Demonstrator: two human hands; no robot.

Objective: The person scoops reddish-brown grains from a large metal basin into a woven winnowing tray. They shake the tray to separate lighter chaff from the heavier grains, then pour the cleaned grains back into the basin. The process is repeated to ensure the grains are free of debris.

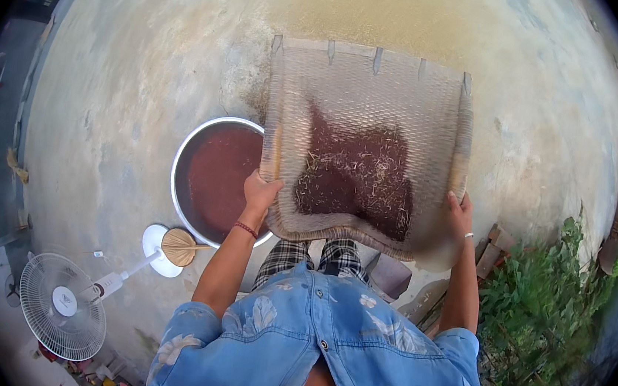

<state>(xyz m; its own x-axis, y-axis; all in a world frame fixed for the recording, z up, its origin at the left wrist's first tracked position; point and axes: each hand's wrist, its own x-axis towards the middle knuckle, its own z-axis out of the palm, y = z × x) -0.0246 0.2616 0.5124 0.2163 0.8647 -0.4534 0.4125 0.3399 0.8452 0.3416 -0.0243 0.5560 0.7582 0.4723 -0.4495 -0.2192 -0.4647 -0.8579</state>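
a: step in hand?
b: by judgement, a lift or shake of one woven tray (378, 88), loaded with dark red grains (331, 191) and pale straw bits (382, 172). next move seems to call for an even, level hold.
a: grip?
b: left hand (261, 191), clamped on the tray's left edge; right hand (459, 213), clamped on its right. grains between, touching neither.
a: nearby?
b: one metal basin (175, 173), left of the tray.
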